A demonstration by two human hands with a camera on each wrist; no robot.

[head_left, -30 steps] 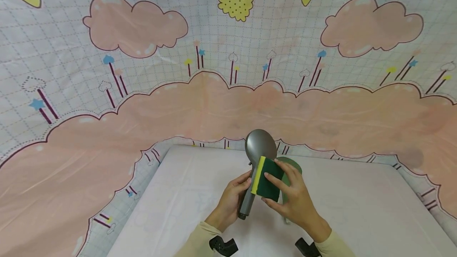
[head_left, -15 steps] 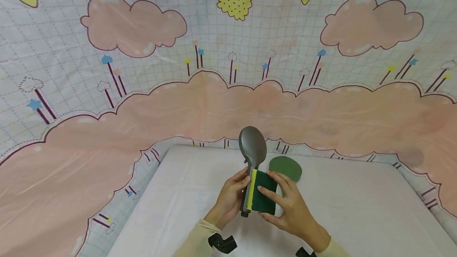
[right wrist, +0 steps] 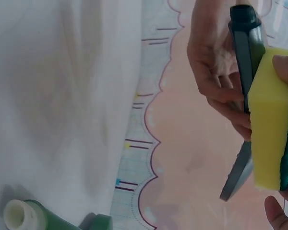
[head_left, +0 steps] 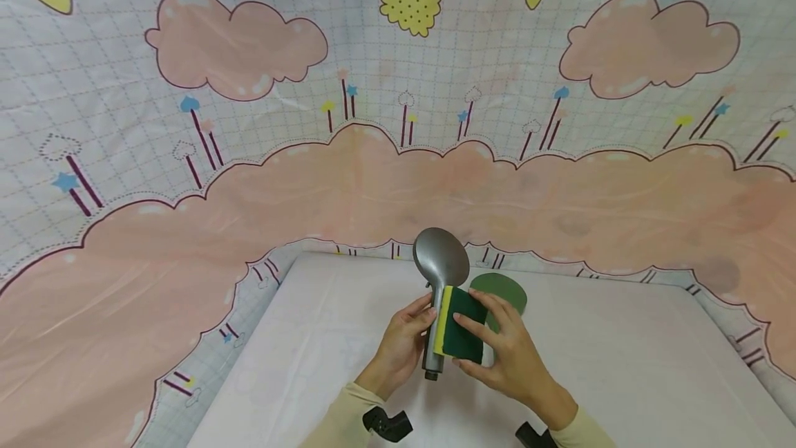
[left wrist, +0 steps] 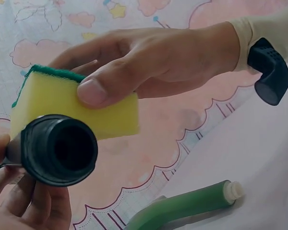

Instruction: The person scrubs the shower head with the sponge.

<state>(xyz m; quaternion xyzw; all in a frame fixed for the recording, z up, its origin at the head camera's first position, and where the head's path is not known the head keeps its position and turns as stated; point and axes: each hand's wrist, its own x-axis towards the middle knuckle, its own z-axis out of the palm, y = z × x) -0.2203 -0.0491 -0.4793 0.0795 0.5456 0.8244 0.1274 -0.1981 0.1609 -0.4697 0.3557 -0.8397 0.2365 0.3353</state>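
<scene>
A grey handheld shower head (head_left: 440,256) stands raised above the table, round head up. Its handle is gripped by my left hand (head_left: 401,344), between thumb and fingers. My right hand (head_left: 519,355) pinches a sponge (head_left: 468,330), yellow with a dark green scouring side. The sponge's yellow side lies along the right of the handle. In the left wrist view the open threaded end of the shower head (left wrist: 60,149) faces the camera, with the sponge (left wrist: 86,108) behind it. The right wrist view has the sponge (right wrist: 271,120) beside the handle, hiding part of it.
A second shower head, green (head_left: 505,290), lies on the white table (head_left: 622,358) behind my right hand, partly hidden by it. Its handle (left wrist: 187,205) ends in a pale connector. A curtain printed with clouds (head_left: 239,47) hangs behind the table.
The sponge slid down along the handle, then moved slightly back up. The grey shower head swung left from its rightward tilt and now stands nearly upright. The green shower head stayed put.
</scene>
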